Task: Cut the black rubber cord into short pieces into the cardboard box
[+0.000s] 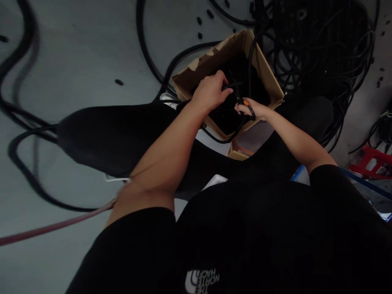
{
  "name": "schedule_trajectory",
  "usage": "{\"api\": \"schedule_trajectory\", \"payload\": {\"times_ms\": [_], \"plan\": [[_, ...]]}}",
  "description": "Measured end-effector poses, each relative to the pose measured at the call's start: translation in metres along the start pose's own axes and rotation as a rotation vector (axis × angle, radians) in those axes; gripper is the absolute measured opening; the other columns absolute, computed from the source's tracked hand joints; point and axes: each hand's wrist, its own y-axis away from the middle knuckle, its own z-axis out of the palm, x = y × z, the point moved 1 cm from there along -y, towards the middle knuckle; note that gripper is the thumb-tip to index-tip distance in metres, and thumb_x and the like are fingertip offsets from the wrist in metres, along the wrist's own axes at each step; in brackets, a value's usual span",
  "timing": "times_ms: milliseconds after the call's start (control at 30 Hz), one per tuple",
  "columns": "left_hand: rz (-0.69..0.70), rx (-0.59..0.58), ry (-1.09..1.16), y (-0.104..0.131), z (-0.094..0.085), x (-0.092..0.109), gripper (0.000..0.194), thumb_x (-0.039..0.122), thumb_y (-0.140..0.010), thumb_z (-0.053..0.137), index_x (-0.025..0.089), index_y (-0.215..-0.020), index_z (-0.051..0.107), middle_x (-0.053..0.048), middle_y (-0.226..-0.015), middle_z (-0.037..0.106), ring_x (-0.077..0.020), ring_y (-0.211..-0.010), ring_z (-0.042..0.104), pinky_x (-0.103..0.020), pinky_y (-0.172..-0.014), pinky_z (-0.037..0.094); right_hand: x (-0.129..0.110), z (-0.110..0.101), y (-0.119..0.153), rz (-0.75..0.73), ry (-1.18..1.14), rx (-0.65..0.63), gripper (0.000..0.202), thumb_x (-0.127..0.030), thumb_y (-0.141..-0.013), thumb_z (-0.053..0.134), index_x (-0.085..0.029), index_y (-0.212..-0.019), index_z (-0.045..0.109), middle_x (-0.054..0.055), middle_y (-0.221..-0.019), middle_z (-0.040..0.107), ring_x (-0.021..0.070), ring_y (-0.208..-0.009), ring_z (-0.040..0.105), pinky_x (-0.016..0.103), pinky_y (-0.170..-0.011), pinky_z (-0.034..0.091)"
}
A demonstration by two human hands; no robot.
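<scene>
My left hand [212,92] is over an open cardboard box [271,75], with its fingers closed round a black cable [228,86]. In my right hand [247,109], at the box's near right side, is a pair of scissors or cutters with black and orange handles [251,111]. The tool's dark blades point up and left, close to the cable by my left fingertips. Inside the box it is dark, and its contents are hard to make out.
A large heap of black cables [294,61] lies behind and right of the box. Thick cable loops [143,45] cross the floor at left, among small black pieces [119,82]. A pinkish cord [61,223] runs near my left arm. A red object [372,161] is at far right.
</scene>
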Motion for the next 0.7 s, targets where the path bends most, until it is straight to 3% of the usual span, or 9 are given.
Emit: {"api": "schedule_trajectory", "payload": {"times_ms": [133,433,533,700], "plan": [[0.040,-0.012,0.016,0.001,0.004,0.003,0.053,0.043,-0.112,0.071,0.026,-0.162,0.071,-0.017,-0.149,0.084,-0.0464,-0.153,0.073,-0.057,-0.128,0.057,0.000,0.000,-0.009,-0.054,0.041,0.019,0.035,-0.029,-0.105,0.087,-0.025,-0.089,0.057,-0.001,-0.079,0.063,0.0162,-0.079,0.060,0.021,-0.066,0.053],[0.088,-0.027,0.035,-0.002,0.002,0.000,0.056,0.047,-0.111,0.069,0.027,-0.163,0.072,-0.015,-0.157,0.082,-0.0448,-0.155,0.071,-0.054,-0.131,0.055,-0.008,0.005,-0.004,0.072,-0.092,0.058,0.045,-0.031,-0.112,0.087,-0.027,-0.092,0.047,-0.002,-0.077,0.060,0.0153,-0.070,0.059,0.020,-0.056,0.049],[0.092,-0.003,0.074,-0.005,0.003,-0.006,0.055,0.052,-0.110,0.069,0.029,-0.160,0.073,-0.014,-0.155,0.083,-0.0443,-0.155,0.071,-0.054,-0.131,0.055,-0.007,0.006,-0.006,0.084,-0.126,0.070,0.050,-0.039,-0.114,0.088,-0.028,-0.092,0.044,-0.005,-0.073,0.053,0.0147,-0.065,0.052,0.019,-0.053,0.048],[0.114,0.077,0.176,-0.011,0.010,-0.016,0.053,0.064,-0.104,0.072,0.032,-0.146,0.078,-0.014,-0.141,0.087,-0.0481,-0.151,0.073,-0.058,-0.126,0.058,0.004,0.004,-0.010,0.081,-0.176,0.051,0.058,-0.050,-0.115,0.088,-0.030,-0.096,0.036,-0.010,-0.069,0.040,0.0114,-0.058,0.036,0.016,-0.043,0.032]]}}
